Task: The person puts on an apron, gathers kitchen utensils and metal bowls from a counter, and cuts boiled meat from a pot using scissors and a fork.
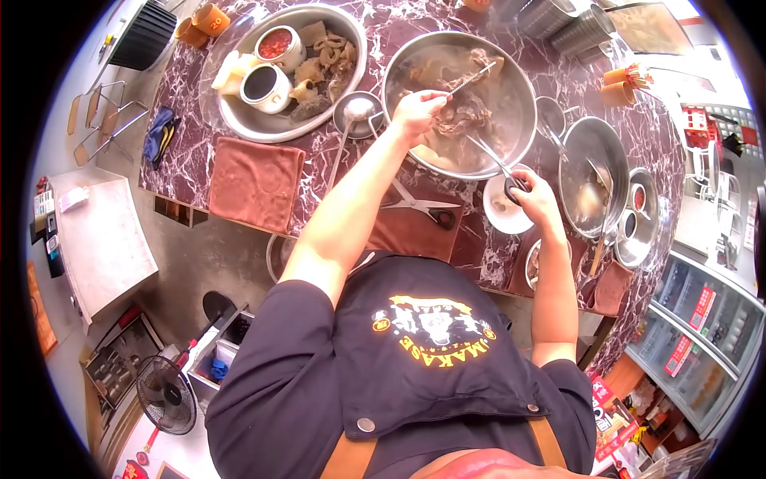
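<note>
My left hand [420, 113] reaches over a wide steaming steel pot [386, 80], closed around slim metal tongs [472, 78] whose ridged end points to the upper right. Dark chunks of meat [467, 120] lie in the pot under the steam. Black-handled scissors [493, 153] are gripped in my right hand [536, 198] at the pot's lower right, their blades reaching over the rim toward the meat. A white bowl [517, 222] stands just below that hand. Whether the tongs touch the meat, I cannot tell.
A steel basin [231, 120] with meat pieces and two sauce cups stands left. A ladle [357, 108] rests beside the pot. Other scissors [415, 205] lie near a folded brown towel [255, 184]. To the right are a steel pan [578, 160] and an oval dish [645, 227].
</note>
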The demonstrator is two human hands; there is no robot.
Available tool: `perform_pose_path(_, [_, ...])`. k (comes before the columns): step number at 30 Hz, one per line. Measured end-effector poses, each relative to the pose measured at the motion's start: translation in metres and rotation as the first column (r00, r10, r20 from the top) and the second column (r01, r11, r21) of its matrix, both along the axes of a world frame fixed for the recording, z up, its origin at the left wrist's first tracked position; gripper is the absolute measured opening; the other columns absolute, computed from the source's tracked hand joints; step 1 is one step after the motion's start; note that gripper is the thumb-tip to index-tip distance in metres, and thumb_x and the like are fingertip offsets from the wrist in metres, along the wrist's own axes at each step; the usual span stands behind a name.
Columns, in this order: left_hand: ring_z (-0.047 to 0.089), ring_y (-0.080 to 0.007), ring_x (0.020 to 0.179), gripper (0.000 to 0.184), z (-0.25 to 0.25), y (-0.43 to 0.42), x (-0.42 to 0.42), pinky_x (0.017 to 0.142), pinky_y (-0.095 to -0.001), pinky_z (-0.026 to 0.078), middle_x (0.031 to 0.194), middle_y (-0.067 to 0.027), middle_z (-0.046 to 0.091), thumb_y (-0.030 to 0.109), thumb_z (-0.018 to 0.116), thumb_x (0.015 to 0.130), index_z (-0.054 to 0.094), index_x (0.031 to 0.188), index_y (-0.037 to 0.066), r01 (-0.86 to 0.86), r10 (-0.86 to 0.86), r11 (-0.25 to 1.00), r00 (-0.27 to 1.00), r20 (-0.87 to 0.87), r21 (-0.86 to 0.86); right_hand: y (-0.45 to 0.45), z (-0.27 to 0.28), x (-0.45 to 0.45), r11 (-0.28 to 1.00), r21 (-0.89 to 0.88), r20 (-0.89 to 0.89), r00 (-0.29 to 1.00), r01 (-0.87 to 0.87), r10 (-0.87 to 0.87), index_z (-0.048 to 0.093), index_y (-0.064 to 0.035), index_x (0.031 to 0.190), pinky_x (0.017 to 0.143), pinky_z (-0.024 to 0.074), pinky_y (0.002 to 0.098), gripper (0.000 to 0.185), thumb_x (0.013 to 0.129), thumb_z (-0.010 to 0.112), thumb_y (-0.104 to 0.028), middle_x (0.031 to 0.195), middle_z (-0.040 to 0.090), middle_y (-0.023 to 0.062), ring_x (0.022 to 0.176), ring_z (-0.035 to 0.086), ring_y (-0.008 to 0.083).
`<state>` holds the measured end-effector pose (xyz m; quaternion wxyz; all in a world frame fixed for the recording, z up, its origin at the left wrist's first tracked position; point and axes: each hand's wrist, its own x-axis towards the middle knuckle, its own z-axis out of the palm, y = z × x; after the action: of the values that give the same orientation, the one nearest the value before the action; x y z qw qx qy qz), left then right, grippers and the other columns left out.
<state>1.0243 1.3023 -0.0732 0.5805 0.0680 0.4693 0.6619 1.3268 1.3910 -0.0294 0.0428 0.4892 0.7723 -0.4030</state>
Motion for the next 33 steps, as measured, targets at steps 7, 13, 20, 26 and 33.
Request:
perform_pose_path(7, [0.03, -0.0011, 0.047, 0.017, 0.022, -0.037, -0.041, 0.041, -0.0185, 0.022, 0.062, 0.0099, 0.041, 0.008, 0.057, 0.099, 0.064, 0.112, 0.001, -0.077, 0.053, 0.977, 0.991, 0.125, 0.197, -0.003, -0.004, -0.001, 0.999, 0.025, -0.003, 0.999, -0.033, 0.033, 0.066, -0.0059, 0.118, 0.088, 0.0501, 0.0339, 0.046, 0.077, 0.072, -0.024, 0.104, 0.069, 0.0145, 0.095, 0.066, 0.0237])
perform_pose_path(13, [0.027, -0.0026, 0.047, 0.02, 0.067, -0.081, -0.086, 0.041, -0.0198, 0.021, 0.062, 0.0086, 0.036, 0.008, 0.055, 0.099, 0.065, 0.113, -0.003, -0.114, 0.104, 0.965, 0.993, 0.054, 0.234, -0.006, -0.002, -0.005, 0.998, 0.043, -0.072, 0.996, -0.053, 0.056, 0.066, -0.0021, 0.117, 0.082, 0.0503, 0.0318, 0.043, 0.078, 0.07, -0.019, 0.099, 0.068, 0.0124, 0.085, 0.063, 0.0199])
perform_pose_path(20, [0.028, -0.0043, 0.051, 0.026, 0.126, -0.114, -0.129, 0.043, -0.0194, 0.023, 0.064, 0.0064, 0.035, 0.009, 0.054, 0.099, 0.06, 0.119, -0.007, -0.051, 0.08, 0.947, 0.994, -0.079, 0.318, -0.008, -0.016, -0.005, 1.0, 0.003, -0.125, 0.992, -0.027, 0.027, 0.066, 0.0004, 0.118, 0.075, 0.0497, 0.0289, 0.043, 0.078, 0.069, -0.014, 0.092, 0.068, 0.0077, 0.078, 0.061, 0.0143])
perform_pose_path(26, [0.03, -0.0043, 0.047, 0.021, 0.166, -0.117, -0.138, 0.041, -0.0202, 0.024, 0.061, 0.0061, 0.037, 0.009, 0.056, 0.098, 0.066, 0.113, -0.001, -0.073, 0.108, 0.941, 0.99, -0.089, 0.33, -0.008, -0.016, -0.003, 0.999, 0.033, -0.09, 0.995, -0.029, 0.032, 0.066, -0.0019, 0.118, 0.075, 0.0499, 0.0298, 0.043, 0.077, 0.07, -0.016, 0.089, 0.068, 0.009, 0.077, 0.062, 0.0157])
perform_pose_path(33, [0.029, -0.0056, 0.045, 0.018, 0.211, -0.132, -0.148, 0.041, -0.0197, 0.024, 0.061, 0.0046, 0.035, 0.011, 0.052, 0.101, 0.065, 0.111, 0.003, -0.111, 0.17, 0.933, 0.974, -0.147, 0.343, -0.008, -0.013, -0.002, 0.996, 0.057, -0.1, 0.992, -0.067, 0.072, 0.065, -0.0007, 0.119, 0.083, 0.0499, 0.032, 0.045, 0.078, 0.07, -0.019, 0.101, 0.07, 0.0131, 0.087, 0.065, 0.02])
